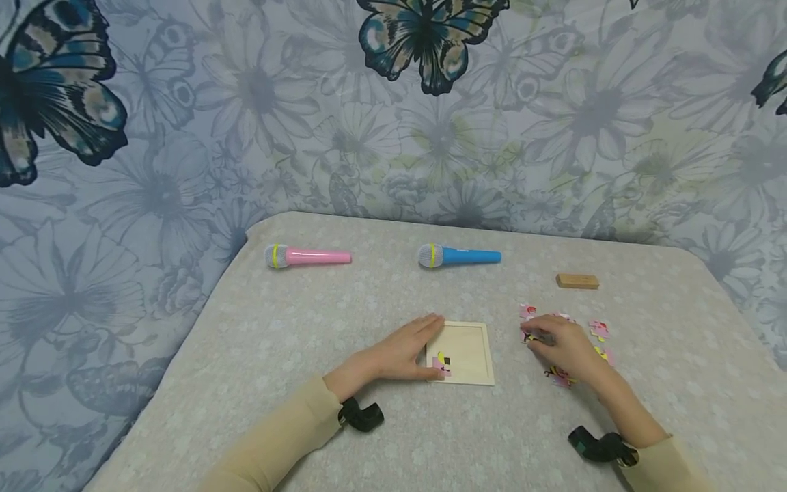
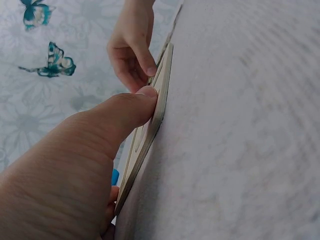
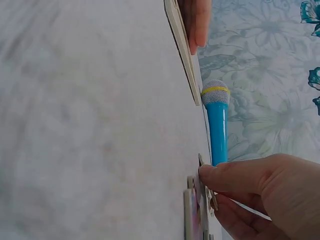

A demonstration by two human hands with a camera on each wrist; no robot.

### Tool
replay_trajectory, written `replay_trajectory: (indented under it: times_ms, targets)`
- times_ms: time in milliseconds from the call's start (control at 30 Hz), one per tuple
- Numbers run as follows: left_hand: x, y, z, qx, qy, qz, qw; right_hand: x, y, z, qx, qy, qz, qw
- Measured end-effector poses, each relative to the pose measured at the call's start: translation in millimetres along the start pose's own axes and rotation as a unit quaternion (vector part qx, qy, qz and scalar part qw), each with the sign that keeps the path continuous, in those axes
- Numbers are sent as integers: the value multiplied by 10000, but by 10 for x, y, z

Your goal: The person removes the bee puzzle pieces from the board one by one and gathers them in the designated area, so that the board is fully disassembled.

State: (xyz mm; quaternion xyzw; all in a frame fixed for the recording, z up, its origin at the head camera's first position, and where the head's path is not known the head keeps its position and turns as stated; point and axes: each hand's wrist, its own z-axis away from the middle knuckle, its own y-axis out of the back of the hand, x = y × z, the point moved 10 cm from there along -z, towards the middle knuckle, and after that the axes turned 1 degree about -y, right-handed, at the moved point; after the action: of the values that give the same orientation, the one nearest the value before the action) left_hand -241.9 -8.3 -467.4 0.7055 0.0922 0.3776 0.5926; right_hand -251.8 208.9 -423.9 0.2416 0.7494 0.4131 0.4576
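Observation:
A pale wooden puzzle tray (image 1: 470, 352) lies flat on the table, with one pink and yellow puzzle piece (image 1: 440, 362) in its near left corner. My left hand (image 1: 402, 352) rests along the tray's left side, fingers fairly straight at the far corner and thumb pressing the near one. To the right, my right hand (image 1: 565, 345) pinches a thin puzzle piece (image 3: 214, 201) between thumb and fingers, just over the loose pieces. Its printed side is mostly hidden. Several loose puzzle pieces (image 1: 599, 330) lie around and under this hand, partly covered by it.
Behind the tray lies a blue toy microphone (image 1: 470, 256), and a pink toy microphone (image 1: 318, 257) is farther left. A small wooden block (image 1: 577, 281) sits beyond the loose pieces. The cloth-covered table (image 1: 369, 301) ends at a butterfly-patterned wall covering (image 1: 430, 157).

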Motion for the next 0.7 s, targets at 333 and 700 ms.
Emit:
replay_trajectory:
  times_ms: [333,700]
  targets:
    - [10,17,9,-29,-7,58,10000,19,-32,-34,-73,-9,-129,9999]
    - [18,28,8,31,-39,39,10000,-86,-44,-104,-208,82,-228,9995]
